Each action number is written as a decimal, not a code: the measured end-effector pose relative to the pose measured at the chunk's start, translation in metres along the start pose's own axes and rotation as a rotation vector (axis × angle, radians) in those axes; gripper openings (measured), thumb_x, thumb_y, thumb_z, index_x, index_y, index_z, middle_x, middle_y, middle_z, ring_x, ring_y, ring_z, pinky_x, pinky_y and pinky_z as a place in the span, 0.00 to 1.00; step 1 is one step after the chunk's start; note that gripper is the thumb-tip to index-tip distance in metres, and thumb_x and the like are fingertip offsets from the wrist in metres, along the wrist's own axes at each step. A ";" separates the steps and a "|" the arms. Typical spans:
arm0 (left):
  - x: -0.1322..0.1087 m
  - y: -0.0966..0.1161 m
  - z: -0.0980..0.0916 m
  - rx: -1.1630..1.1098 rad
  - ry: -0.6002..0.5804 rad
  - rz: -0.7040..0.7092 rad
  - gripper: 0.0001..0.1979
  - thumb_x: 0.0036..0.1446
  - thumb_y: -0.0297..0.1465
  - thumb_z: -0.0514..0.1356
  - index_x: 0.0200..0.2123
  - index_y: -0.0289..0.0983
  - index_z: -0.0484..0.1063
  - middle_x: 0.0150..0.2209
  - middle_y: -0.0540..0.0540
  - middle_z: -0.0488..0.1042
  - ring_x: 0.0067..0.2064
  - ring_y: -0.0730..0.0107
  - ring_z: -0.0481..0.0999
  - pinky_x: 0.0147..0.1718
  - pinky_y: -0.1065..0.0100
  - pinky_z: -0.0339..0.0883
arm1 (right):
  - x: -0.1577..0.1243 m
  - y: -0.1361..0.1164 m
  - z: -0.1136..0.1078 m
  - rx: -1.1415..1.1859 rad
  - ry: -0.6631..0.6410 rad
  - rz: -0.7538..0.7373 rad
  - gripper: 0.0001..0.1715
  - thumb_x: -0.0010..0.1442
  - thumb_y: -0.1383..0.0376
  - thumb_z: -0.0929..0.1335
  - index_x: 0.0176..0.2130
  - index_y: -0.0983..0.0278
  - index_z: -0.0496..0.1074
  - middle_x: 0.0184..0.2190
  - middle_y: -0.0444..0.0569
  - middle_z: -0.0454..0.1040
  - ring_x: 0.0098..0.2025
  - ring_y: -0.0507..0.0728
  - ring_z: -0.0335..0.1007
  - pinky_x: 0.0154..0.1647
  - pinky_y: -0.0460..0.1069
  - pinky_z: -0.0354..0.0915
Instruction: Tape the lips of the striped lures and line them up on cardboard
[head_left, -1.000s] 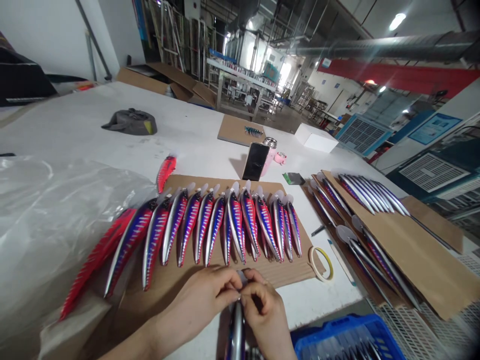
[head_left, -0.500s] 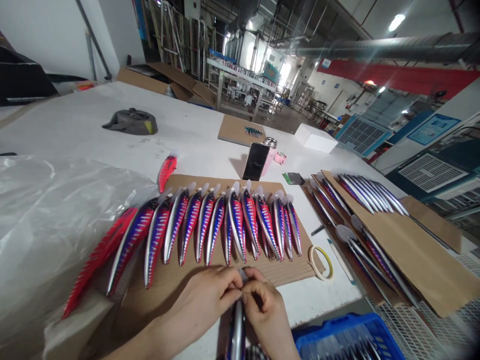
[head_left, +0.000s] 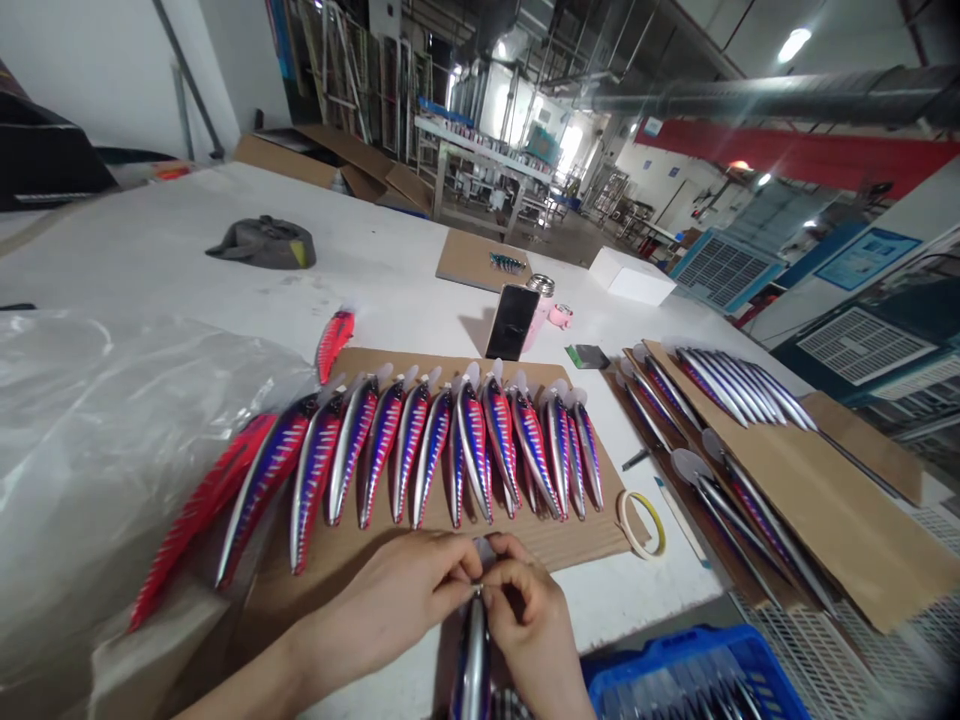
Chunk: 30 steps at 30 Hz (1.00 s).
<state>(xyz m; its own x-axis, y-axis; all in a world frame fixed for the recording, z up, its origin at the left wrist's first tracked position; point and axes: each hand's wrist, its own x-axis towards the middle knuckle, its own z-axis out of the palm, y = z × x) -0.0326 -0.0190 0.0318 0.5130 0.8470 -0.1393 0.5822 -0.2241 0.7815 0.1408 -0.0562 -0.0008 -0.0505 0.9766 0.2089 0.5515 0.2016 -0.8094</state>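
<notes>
A silver and purple fishing lure [head_left: 472, 665] stands nearly on end at the bottom middle, nose toward me. My left hand [head_left: 405, 600] and my right hand [head_left: 529, 615] both pinch its upper tip, fingertips meeting there. Just beyond my hands lies a brown cardboard sheet [head_left: 337, 565] with a row of several blue, red and silver striped lures [head_left: 450, 445] side by side. Two red lures [head_left: 199, 510] lie at the row's left end, and a single red lure [head_left: 332, 342] rests farther back.
Crumpled clear plastic [head_left: 90, 440] covers the left. A tape roll [head_left: 643, 524] lies right of the sheet. More cardboard with silver lures [head_left: 731, 385] sits at right. A blue crate [head_left: 690, 680] is at bottom right. A phone [head_left: 511, 322], a cup and a white box [head_left: 631, 276] stand behind.
My hands stay pinched on the lure's tip, with only small finger shifts. The view has barely drifted.
</notes>
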 end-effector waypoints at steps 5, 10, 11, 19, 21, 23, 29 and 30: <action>0.000 0.002 -0.004 0.017 0.006 -0.045 0.10 0.50 0.26 0.53 0.30 0.42 0.73 0.23 0.57 0.70 0.25 0.74 0.67 0.23 0.75 0.52 | -0.001 0.001 0.000 0.038 -0.009 -0.016 0.14 0.47 0.76 0.62 0.25 0.62 0.73 0.34 0.49 0.78 0.48 0.56 0.73 0.42 0.44 0.67; 0.002 -0.001 0.002 -0.048 0.003 -0.046 0.07 0.49 0.27 0.54 0.30 0.42 0.72 0.23 0.57 0.70 0.25 0.74 0.67 0.25 0.75 0.54 | 0.000 0.003 -0.001 0.035 -0.003 0.010 0.14 0.47 0.75 0.62 0.24 0.61 0.74 0.32 0.49 0.79 0.48 0.57 0.74 0.42 0.45 0.68; 0.002 -0.002 0.004 -0.050 0.005 -0.047 0.07 0.49 0.27 0.55 0.30 0.42 0.72 0.23 0.58 0.70 0.25 0.74 0.68 0.25 0.75 0.54 | 0.000 0.003 -0.002 0.031 -0.005 0.011 0.13 0.47 0.75 0.62 0.24 0.61 0.74 0.31 0.49 0.79 0.48 0.57 0.74 0.42 0.45 0.68; 0.003 -0.003 0.011 0.068 0.068 -0.035 0.06 0.51 0.27 0.55 0.30 0.42 0.70 0.27 0.56 0.73 0.31 0.71 0.72 0.31 0.72 0.56 | 0.001 0.002 -0.002 0.018 -0.027 0.017 0.13 0.48 0.74 0.63 0.24 0.62 0.74 0.33 0.51 0.79 0.48 0.57 0.74 0.42 0.45 0.68; 0.003 -0.003 0.012 0.078 0.073 -0.027 0.05 0.51 0.27 0.54 0.29 0.42 0.69 0.26 0.56 0.73 0.31 0.71 0.72 0.30 0.72 0.56 | 0.002 0.002 -0.003 0.020 -0.047 0.026 0.13 0.49 0.74 0.63 0.24 0.62 0.74 0.34 0.51 0.79 0.49 0.57 0.73 0.43 0.45 0.67; 0.003 -0.003 0.013 0.096 0.071 -0.022 0.05 0.52 0.27 0.54 0.28 0.42 0.69 0.26 0.56 0.73 0.31 0.71 0.72 0.30 0.72 0.56 | 0.002 0.001 -0.004 0.025 -0.078 0.036 0.13 0.49 0.74 0.63 0.25 0.62 0.75 0.37 0.52 0.79 0.50 0.57 0.72 0.44 0.45 0.67; 0.002 0.000 0.015 0.142 0.088 -0.020 0.07 0.52 0.26 0.53 0.27 0.41 0.68 0.26 0.56 0.72 0.31 0.72 0.72 0.30 0.71 0.55 | 0.003 0.001 -0.008 0.013 -0.152 0.067 0.12 0.47 0.75 0.64 0.28 0.63 0.75 0.42 0.55 0.77 0.53 0.58 0.70 0.49 0.48 0.65; 0.002 0.000 0.015 0.149 0.090 -0.022 0.06 0.52 0.26 0.53 0.27 0.41 0.68 0.26 0.56 0.72 0.30 0.72 0.72 0.30 0.71 0.55 | 0.003 0.002 -0.007 0.008 -0.141 0.061 0.12 0.48 0.75 0.64 0.27 0.64 0.75 0.42 0.55 0.77 0.52 0.59 0.71 0.48 0.48 0.65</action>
<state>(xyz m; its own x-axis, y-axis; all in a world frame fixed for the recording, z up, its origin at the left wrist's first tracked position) -0.0226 -0.0248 0.0225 0.4446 0.8907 -0.0946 0.6830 -0.2688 0.6792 0.1472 -0.0536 0.0022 -0.1337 0.9877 0.0811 0.5502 0.1420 -0.8229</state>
